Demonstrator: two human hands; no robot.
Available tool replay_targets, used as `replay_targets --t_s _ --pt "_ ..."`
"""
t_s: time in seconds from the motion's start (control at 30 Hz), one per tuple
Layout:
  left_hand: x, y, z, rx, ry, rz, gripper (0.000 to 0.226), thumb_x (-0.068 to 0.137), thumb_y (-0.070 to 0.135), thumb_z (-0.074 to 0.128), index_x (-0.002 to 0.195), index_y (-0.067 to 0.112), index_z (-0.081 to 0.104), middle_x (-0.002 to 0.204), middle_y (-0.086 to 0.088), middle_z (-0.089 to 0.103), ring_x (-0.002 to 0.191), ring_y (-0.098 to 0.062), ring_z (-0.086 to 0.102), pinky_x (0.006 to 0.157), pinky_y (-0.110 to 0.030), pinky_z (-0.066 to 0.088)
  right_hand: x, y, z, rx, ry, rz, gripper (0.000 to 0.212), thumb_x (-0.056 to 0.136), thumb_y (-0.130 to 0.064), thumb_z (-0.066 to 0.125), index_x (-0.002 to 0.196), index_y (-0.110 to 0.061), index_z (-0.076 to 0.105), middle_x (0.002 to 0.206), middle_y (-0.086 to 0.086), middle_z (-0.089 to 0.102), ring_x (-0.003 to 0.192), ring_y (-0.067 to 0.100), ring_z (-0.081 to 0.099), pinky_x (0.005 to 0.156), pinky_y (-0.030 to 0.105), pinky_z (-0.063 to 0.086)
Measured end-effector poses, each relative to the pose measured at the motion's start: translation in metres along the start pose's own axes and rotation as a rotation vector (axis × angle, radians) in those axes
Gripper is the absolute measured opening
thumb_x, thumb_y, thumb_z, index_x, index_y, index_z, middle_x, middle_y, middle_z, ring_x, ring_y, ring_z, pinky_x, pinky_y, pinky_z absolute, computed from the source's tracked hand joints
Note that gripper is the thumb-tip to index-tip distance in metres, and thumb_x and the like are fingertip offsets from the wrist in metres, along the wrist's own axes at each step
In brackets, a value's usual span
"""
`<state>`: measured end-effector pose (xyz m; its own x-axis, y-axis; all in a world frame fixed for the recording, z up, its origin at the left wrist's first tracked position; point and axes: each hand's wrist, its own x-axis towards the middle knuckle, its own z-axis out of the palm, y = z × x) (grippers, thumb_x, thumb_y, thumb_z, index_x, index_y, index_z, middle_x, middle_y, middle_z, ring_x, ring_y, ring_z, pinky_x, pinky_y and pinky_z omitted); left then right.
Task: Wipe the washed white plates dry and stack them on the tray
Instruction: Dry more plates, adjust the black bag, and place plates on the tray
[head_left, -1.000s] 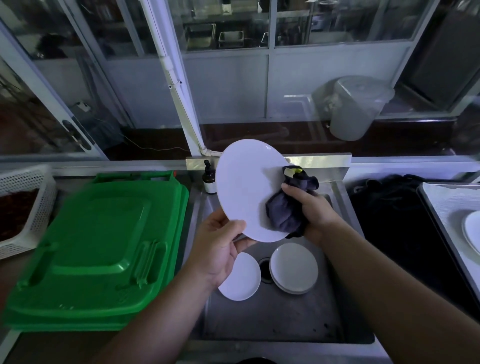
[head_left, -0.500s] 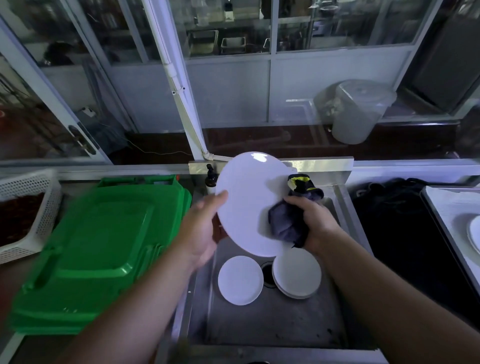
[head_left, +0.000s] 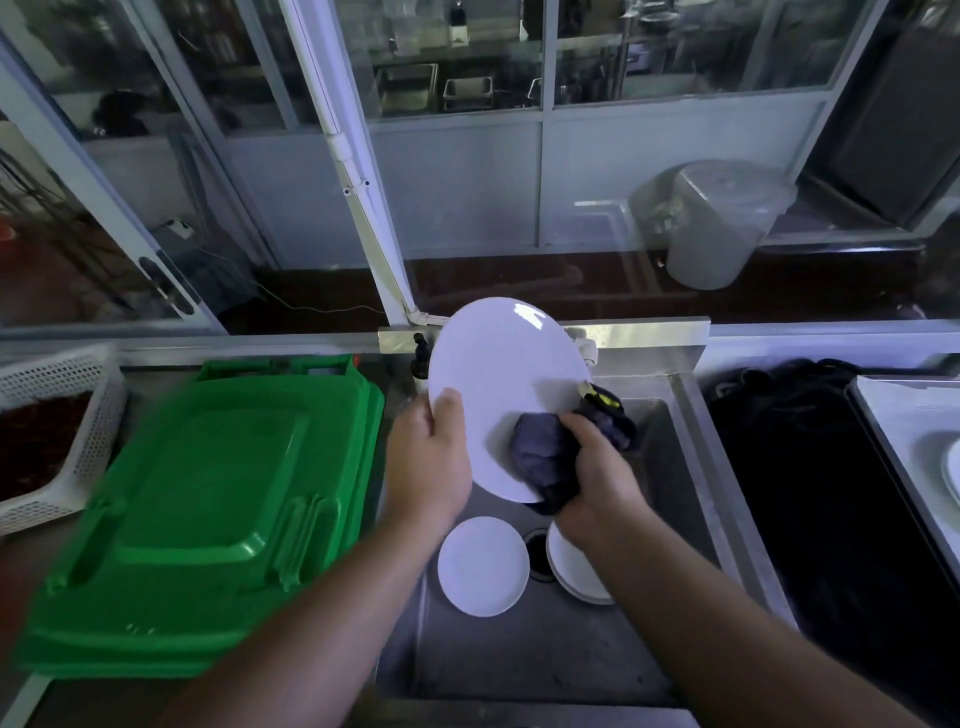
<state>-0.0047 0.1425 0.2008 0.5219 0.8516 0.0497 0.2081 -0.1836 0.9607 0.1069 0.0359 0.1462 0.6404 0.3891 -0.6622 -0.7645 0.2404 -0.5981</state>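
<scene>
I hold a large white plate (head_left: 506, 374) tilted upright above the steel sink (head_left: 675, 467). My left hand (head_left: 428, 457) grips its left rim, thumb on the face. My right hand (head_left: 602, 473) clutches a bunched dark cloth (head_left: 543, 457) against the plate's lower right face. On the sink floor lie a small white plate (head_left: 483, 566) and a short stack of white plates (head_left: 571, 569), partly hidden by my right forearm. At the far right, a light tray (head_left: 883, 415) carries a white plate (head_left: 953, 467), cut off by the frame edge.
Stacked green plastic lids (head_left: 208, 509) cover the counter on the left, beside a white perforated basket (head_left: 67, 447). A dark soap bottle (head_left: 420, 364) stands behind the plate. A black mat or cloth (head_left: 805, 493) lies between sink and tray. Glass panels rise behind the sink.
My left hand shifted from the plate's bottom edge up to its left rim. The cloth in my right hand slid from the right edge down onto the plate's lower face.
</scene>
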Motion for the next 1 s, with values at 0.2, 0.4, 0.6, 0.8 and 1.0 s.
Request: replay_targets --t_s 0.2,0.4,0.6,0.8,1.0 --pt "-0.013 -0.015 -0.002 -0.023 -0.116 -0.096 0.022 0.092 0.038 0.056 0.088 0.019 0.067 0.082 -0.006 0.071 0.074 -0.015 0.063 0.067 -0.044 0.052 0.011 -0.003 -0.014 -0.092 -0.025 -0.002 0.012 0.093 -0.023 0.077 0.102 -0.016 0.074 0.082 0.008 0.076 0.058 0.024 0.073 0.057 0.035 0.060" --pt "0.021 0.011 -0.028 -0.142 -0.316 -0.280 0.021 0.100 0.023 0.061 0.092 0.009 0.075 0.095 -0.010 0.080 0.089 -0.028 0.075 0.076 -0.035 0.053 0.014 -0.042 -0.023 -0.333 -0.143 -0.127 0.032 0.088 -0.016 0.080 0.117 -0.005 0.071 0.106 0.024 0.074 0.087 0.033 0.074 0.076 0.045 0.060" --pt "0.027 0.013 -0.027 -0.072 -0.206 -0.141 0.043 0.078 0.043 0.060 0.083 0.001 0.064 0.082 -0.014 0.068 0.078 -0.023 0.060 0.072 -0.038 0.041 0.012 -0.040 -0.014 -0.278 -0.161 -0.147 0.030 0.088 -0.019 0.082 0.114 -0.009 0.072 0.108 0.020 0.076 0.099 0.035 0.075 0.093 0.052 0.058" --pt "-0.005 0.001 0.006 0.131 0.073 -0.016 0.033 0.104 0.025 0.048 0.075 0.009 0.050 0.064 -0.004 0.050 0.060 -0.020 0.045 0.054 -0.029 0.033 0.008 -0.002 0.000 -0.061 -0.072 0.016 0.016 0.094 -0.026 0.075 0.106 -0.016 0.073 0.089 0.011 0.074 0.061 0.026 0.072 0.057 0.039 0.060" --pt "-0.025 -0.014 0.003 0.088 -0.102 -0.028 0.030 0.091 0.036 0.053 0.077 0.010 0.058 0.067 -0.011 0.059 0.058 -0.010 0.051 0.057 -0.032 0.037 0.007 0.002 -0.013 -0.053 -0.052 0.047 0.015 0.095 -0.023 0.074 0.105 -0.012 0.074 0.089 0.011 0.075 0.062 0.026 0.072 0.063 0.036 0.061"
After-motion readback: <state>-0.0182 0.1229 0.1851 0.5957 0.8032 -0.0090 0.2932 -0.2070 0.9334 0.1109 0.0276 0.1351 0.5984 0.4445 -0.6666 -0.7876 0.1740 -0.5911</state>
